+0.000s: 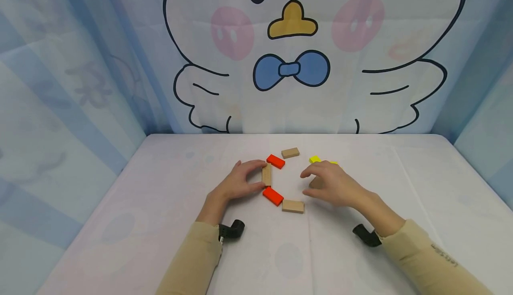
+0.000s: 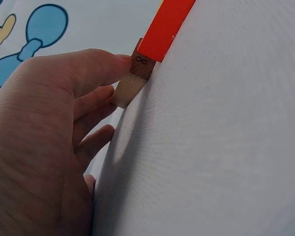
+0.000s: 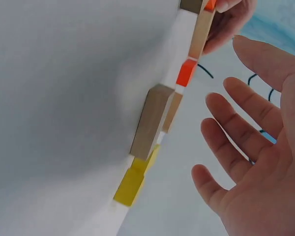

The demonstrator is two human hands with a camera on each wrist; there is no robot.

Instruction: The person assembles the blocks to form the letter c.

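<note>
- Left hand [image 1: 240, 183] is pinching a plain tan wooden rectangular block [image 1: 266, 175] by its two short ends; the block is lying on the white cloth-covered tabletop [image 1: 256, 255], left side of a loose ring.
- End grip is probably keeping its long sides free for squaring up.
- A glossy red rectangular block [image 1: 273, 196] is touching the near end; a second glossy red rectangular block [image 1: 275, 161] is sitting at the far end (a fingertip is covering that joint, can't tell contact).
- Both reds are slanting, likely bending the row into a curve.
- A tan wooden near-side block [image 1: 293, 206] is lying crosswise just beside the near red; a tan wooden far-side block [image 1: 290, 152] is lying near the far red.
- Right hand [image 1: 336, 186] is hovering wide, fingers spread, holding nothing; it's partly hiding a tan wooden right-side block [image 3: 148, 123] and a small yellow block [image 1: 333, 163]. Another yellow block [image 1: 315, 159] is showing just beyond.
- Room: a gap is separating the near-side and right-side blocks; the ring's middle is leaving sliding space between the hands.
- Far tabletop edge is running beyond the ring, near the far-side block; side edges are staying well apart from both hands.
</note>
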